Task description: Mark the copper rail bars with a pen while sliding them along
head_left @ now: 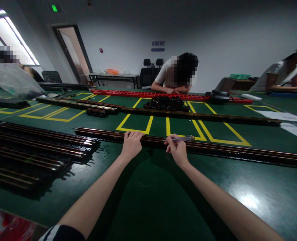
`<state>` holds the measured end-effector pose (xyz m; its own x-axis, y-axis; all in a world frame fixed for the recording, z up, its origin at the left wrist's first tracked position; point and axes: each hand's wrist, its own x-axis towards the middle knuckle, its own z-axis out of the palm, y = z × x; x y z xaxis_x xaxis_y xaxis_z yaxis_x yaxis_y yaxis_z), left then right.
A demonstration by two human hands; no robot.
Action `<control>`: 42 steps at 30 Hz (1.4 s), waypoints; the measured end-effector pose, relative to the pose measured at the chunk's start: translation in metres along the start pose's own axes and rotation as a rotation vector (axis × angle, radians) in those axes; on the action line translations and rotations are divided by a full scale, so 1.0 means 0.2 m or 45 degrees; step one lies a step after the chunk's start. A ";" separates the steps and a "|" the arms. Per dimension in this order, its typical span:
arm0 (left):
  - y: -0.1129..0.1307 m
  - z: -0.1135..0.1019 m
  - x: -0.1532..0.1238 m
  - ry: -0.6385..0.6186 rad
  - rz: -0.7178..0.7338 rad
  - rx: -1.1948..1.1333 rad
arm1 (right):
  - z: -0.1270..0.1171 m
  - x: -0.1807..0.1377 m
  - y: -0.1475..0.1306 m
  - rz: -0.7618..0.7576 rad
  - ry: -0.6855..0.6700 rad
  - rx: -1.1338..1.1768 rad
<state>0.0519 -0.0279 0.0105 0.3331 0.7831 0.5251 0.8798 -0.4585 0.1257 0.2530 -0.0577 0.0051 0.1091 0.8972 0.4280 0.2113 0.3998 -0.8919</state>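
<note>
A long black rail (213,150) with copper-coloured strips along it lies across the green table in front of me. My left hand (132,143) is on the rail with its fingers curled over the far edge, holding it. A little to the right, my right hand (177,149) grips a slim pen-like tool (186,138) with a clear shaft. The tool's thin end points left, over the rail, close to its top. Whether that end touches the rail I cannot tell. The fingertips of my right hand are partly hidden.
Several similar rails (32,147) are stacked at the left. Beyond the yellow tape, another long rail (213,117) crosses the table near a pile of small black parts (164,103). A red slotted strip (128,93) lies before a co-worker (174,75). Papers (281,115) lie at right.
</note>
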 end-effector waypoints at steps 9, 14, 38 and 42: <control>-0.01 0.00 0.00 0.016 -0.001 -0.012 | 0.00 0.00 0.01 0.010 0.004 0.008; 0.00 0.00 0.00 0.006 -0.011 -0.022 | 0.00 0.00 0.00 0.009 0.005 0.003; -0.02 0.01 0.00 -0.008 -0.015 -0.056 | 0.00 0.00 -0.01 0.007 -0.008 -0.028; -0.02 0.01 0.00 -0.014 -0.021 -0.054 | 0.00 0.00 -0.02 0.006 -0.004 -0.026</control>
<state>0.0486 -0.0251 0.0073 0.3228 0.7950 0.5135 0.8699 -0.4630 0.1699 0.2513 -0.0592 0.0075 0.1074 0.8996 0.4233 0.2303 0.3916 -0.8908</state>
